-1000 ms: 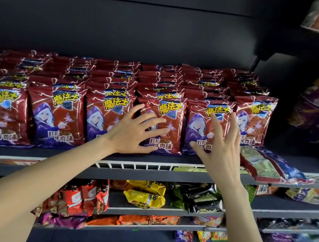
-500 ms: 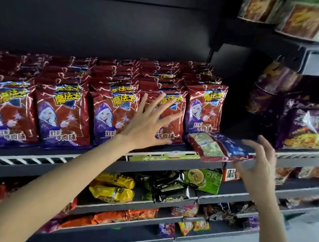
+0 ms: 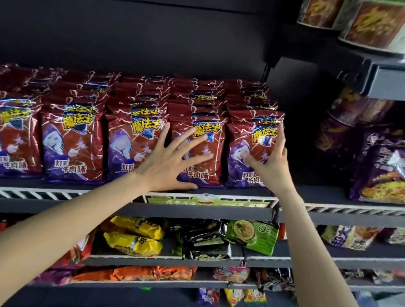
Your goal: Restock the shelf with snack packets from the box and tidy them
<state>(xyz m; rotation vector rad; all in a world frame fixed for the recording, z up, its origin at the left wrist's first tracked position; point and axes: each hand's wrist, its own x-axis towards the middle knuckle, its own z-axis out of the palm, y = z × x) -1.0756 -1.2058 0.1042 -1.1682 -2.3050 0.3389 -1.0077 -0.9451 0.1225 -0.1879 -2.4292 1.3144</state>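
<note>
Several rows of red snack packets [image 3: 71, 143] stand upright on a dark shelf with a white front rail [image 3: 40, 195]. My left hand [image 3: 170, 159] lies flat with spread fingers against the front packet of the fourth row [image 3: 206, 133]. My right hand [image 3: 270, 166] grips the rightmost red packet [image 3: 251, 138], thumb on its face and fingers along its right edge, holding it upright at the row's front. No box is in view.
Purple packets [image 3: 393, 175] stand on the neighbouring shelf to the right. Round cup tubs [image 3: 378, 22] sit on a higher shelf at top right. Lower shelves hold yellow packets [image 3: 136, 236], a green packet [image 3: 252, 234] and mixed snacks.
The view swung right. My right hand dropped toward the red packet lying flat at the shelf's right end, and now holds a packet upright there. My left hand shifted slightly right.
</note>
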